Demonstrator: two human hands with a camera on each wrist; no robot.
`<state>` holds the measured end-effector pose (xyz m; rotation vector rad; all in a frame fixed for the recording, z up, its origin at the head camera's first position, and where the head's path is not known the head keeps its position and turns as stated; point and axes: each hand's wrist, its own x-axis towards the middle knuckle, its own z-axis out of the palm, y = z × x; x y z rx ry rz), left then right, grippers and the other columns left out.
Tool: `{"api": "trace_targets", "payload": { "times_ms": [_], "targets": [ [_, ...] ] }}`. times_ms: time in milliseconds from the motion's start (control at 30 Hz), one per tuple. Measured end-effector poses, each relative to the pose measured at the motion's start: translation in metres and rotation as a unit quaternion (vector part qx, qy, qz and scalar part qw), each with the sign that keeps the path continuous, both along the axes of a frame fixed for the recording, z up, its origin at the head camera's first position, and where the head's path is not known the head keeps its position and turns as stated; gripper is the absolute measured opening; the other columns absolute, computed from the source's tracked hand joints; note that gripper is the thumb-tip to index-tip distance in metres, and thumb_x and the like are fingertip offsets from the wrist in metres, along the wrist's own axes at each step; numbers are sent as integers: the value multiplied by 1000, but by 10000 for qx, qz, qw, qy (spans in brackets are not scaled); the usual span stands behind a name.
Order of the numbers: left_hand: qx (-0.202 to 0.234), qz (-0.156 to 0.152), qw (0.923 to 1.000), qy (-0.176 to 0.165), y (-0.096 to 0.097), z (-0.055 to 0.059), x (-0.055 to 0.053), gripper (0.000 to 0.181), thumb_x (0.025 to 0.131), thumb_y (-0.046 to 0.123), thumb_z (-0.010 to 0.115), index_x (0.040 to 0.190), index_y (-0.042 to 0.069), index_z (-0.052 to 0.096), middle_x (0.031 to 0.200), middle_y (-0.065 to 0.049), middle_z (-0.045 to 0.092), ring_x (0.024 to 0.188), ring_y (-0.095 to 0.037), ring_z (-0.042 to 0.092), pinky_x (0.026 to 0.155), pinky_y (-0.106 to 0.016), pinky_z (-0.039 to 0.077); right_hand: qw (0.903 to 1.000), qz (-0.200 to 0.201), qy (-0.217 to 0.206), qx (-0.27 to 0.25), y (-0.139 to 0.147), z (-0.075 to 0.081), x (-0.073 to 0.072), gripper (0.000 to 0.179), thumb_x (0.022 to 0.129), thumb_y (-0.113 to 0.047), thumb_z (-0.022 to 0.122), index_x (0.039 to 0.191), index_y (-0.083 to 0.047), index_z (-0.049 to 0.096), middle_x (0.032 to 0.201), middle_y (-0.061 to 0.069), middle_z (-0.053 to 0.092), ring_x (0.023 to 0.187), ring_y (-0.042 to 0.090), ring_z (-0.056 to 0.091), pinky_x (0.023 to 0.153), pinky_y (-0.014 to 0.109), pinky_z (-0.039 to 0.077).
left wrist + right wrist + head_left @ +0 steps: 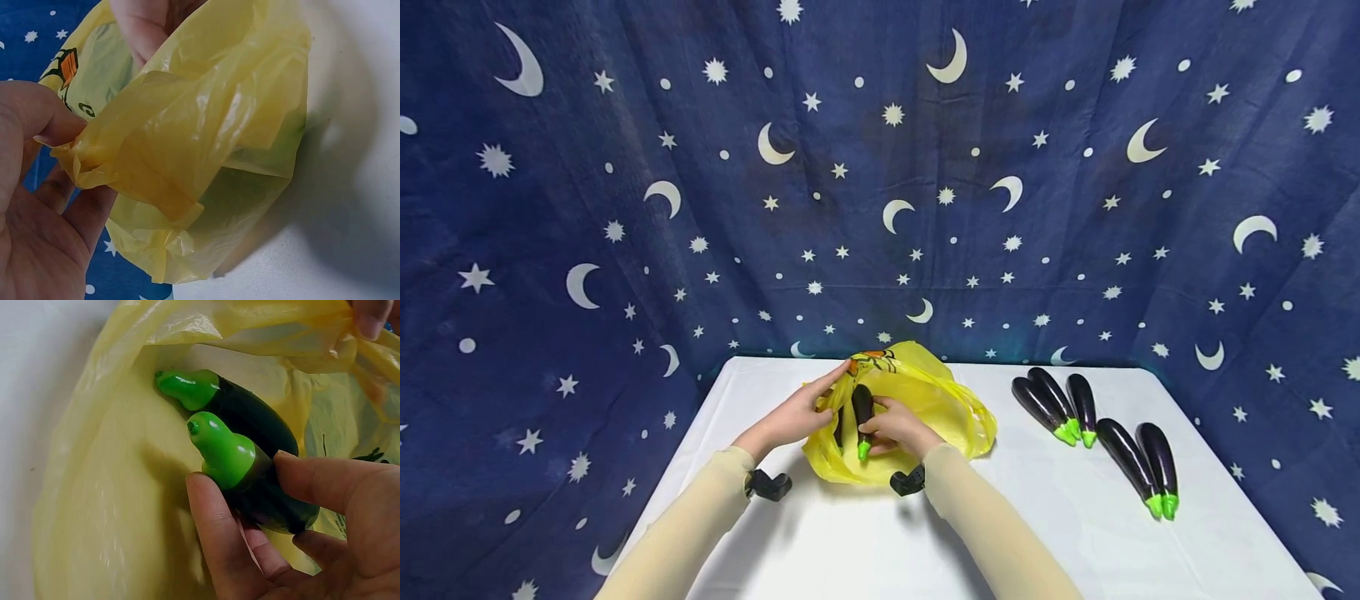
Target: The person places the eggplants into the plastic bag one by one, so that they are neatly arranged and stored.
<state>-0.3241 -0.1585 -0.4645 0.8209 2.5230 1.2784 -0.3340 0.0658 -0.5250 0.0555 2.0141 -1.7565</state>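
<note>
A yellow plastic bag (940, 408) lies on the table with its mouth spread toward me. My left hand (801, 412) pinches the bag's left rim between thumb and fingers; the left wrist view shows the gathered plastic (94, 162) there. Inside the mouth, my right hand (898, 429) grips a dark purple eggplant (862, 408) with a bright green stem cap pointing toward me. Thumb and fingers close round its body just behind the cap (228, 453). A second eggplant (250, 415) lies in the bag right beside it, partly hidden behind the held one.
Three eggplants (1045, 404) lie grouped at the back right of the white table (835, 550). Two more eggplants (1131, 462) lie side by side nearer me on the right. A dark blue curtain (880, 167) with moons and stars hangs behind the table.
</note>
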Motion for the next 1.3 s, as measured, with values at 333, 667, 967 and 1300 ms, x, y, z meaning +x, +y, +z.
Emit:
{"api": "trace_targets", "payload": {
  "times_ms": [333,667,967,1300],
  "targets": [
    [5,-62,10000,46,5,0,0,92,93,-5,55,163,42,19,166,11,25,133,-22,49,104,-42,43,9997,-162,159,-114,-14,-1,-2,81,91,-5,72,160,-8,32,122,19,64,78,23,68,74,44,60],
    [-11,-143,9998,165,5,-1,0,92,93,-6,56,164,40,20,166,10,25,134,-20,47,108,-42,40,9974,-389,596,-75,-26,-5,-3,66,91,-5,71,152,-2,44,104,16,66,76,26,69,74,46,60],
    [-30,-75,9997,233,3,-3,0,90,92,-5,56,164,36,21,166,8,27,127,-21,51,103,-41,43,9947,-520,853,243,-38,-5,1,60,90,-5,72,144,6,48,110,15,62,74,24,66,74,46,60],
    [-84,-60,9996,244,1,-1,1,90,93,-4,56,164,37,20,165,8,28,128,-21,51,103,-40,44,9949,-349,770,546,-42,-6,0,56,91,-4,71,143,6,51,110,15,64,86,26,66,73,44,60]
  ]
}}
